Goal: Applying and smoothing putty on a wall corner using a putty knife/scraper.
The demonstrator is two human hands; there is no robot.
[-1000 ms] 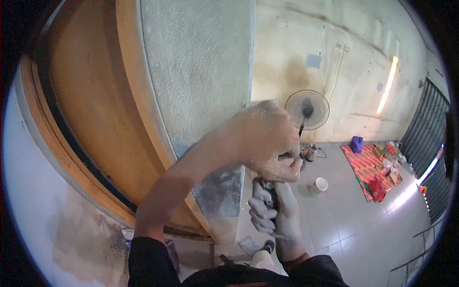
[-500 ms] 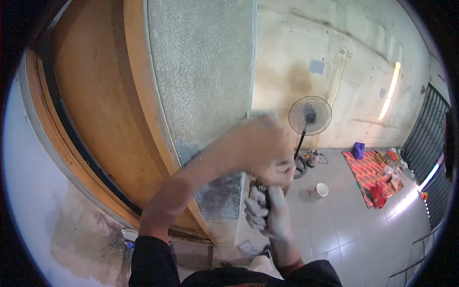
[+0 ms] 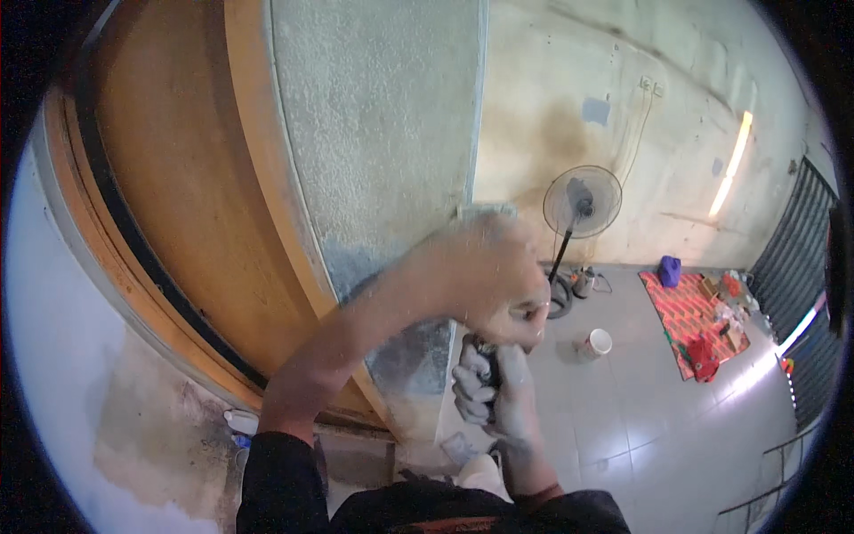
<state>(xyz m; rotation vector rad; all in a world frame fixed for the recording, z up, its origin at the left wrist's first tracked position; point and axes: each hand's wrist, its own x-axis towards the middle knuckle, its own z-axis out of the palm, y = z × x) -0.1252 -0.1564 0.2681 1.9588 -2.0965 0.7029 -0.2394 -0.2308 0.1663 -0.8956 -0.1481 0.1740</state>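
Note:
My right hand (image 3: 498, 392), coated in pale dust, is wrapped round a dark-handled tool (image 3: 486, 360) held upright in front of my body. Directly above it my left hand (image 3: 503, 280) is bent at the wrist and closed, its knuckles smeared by motion. What its fingers hold is hidden from me. Beyond the left knuckles shows a flat grey-green edge (image 3: 487, 211); whether it belongs to the tool I cannot tell. Behind both hands stands a narrow, grey-plastered wall section (image 3: 382, 133), rough on top and darker below.
An orange-brown wooden door (image 3: 169, 178) with its frame is at the left. To the right are a standing fan (image 3: 583, 203), a white bucket (image 3: 598, 343) on the tiled floor, and a red patterned mat (image 3: 667, 307) bearing a purple bag (image 3: 670, 271) and several items. A dark shutter (image 3: 783, 231) is far right.
The view has shifted slightly, so the fan and bucket sit a little higher and further right. Both hands keep nearly the same place and grip.

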